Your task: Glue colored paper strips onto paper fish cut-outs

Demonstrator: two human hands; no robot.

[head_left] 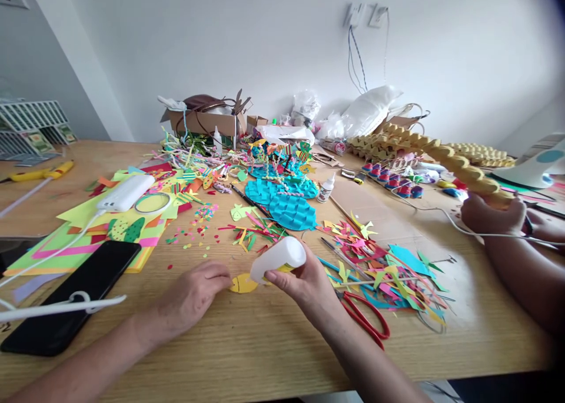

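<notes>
My right hand point(309, 282) is wrapped round a white glue bottle point(279, 258), tilted with its base up toward me. The bottle's tip is hidden behind its body, on the side of a yellow paper fish point(245, 283) that lies on the table. At the fish's left end, the fingers of my left hand point(203, 288) are pinched together on its edge. Red-handled scissors point(364, 317) lie just right of my right wrist, partly covered by it. Beyond the bottle are cut paper strips point(251, 233) and a blue egg-carton piece point(292, 210).
A black phone point(73, 297), white power bank point(126, 192) and coloured sheets point(48, 256) lie left. Paper scraps point(379, 267) spread right. A second small glue bottle point(325, 189) stands farther back. At right, another person's hand point(492, 217) holds a yellow egg-carton strip point(468, 170).
</notes>
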